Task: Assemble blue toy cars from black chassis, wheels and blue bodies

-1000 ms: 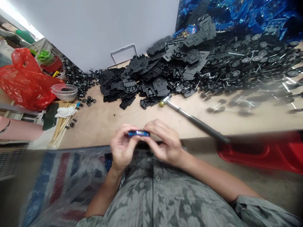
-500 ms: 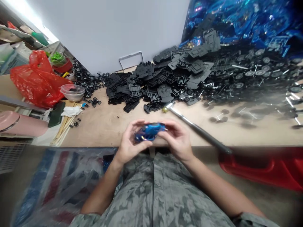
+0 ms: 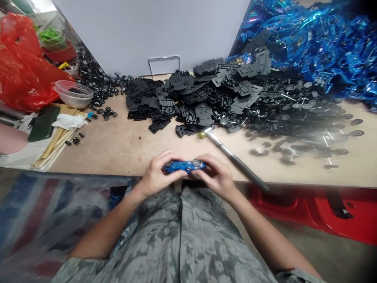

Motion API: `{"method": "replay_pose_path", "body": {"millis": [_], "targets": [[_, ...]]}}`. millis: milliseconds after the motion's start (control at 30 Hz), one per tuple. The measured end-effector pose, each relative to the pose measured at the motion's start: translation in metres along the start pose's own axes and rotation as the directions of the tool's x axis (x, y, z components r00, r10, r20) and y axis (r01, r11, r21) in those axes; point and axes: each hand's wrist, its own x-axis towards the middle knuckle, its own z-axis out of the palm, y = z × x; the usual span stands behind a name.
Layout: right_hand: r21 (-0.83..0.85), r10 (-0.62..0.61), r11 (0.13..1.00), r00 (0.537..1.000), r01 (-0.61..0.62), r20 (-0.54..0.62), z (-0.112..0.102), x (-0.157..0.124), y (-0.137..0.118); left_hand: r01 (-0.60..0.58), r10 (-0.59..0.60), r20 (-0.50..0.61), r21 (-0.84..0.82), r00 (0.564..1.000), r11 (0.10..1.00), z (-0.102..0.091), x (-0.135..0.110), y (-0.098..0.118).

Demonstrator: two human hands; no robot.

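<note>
Just left of the hammer [image 3: 237,159], the left hand [image 3: 156,173] grasps one end of a blue toy car [image 3: 180,166], wheels showing, and the right hand [image 3: 218,176] grasps the other. Right of the hammer lie wheel-and-axle sets [image 3: 296,105].

Wooden tabletop [image 3: 112,149] under black parts [image 3: 204,114], hammer [image 3: 232,156]

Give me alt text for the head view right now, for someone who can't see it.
The left hand and right hand hold a blue toy car at the edge of a table. A hammer lies right of them; beyond are black parts and wheels, with blue parts at back right and a red bag at left.
</note>
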Motion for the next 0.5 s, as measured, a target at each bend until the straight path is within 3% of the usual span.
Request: {"method": "replay_pose_path", "body": {"millis": [200, 500], "targets": [[0.07, -0.055, 0.996, 0.992, 0.047, 0.115, 0.001, 0.008, -0.003, 0.023, -0.027, -0.043, -0.077, 0.999, 0.997, 0.009, -0.001, -0.005], [0.088, -0.024, 0.996, 0.991, 0.012, 0.132, -0.002, 0.015, -0.004, 0.048, -0.054, -0.059, -0.097, 0.997, 0.994, 0.008, 0.005, -0.003]]}}
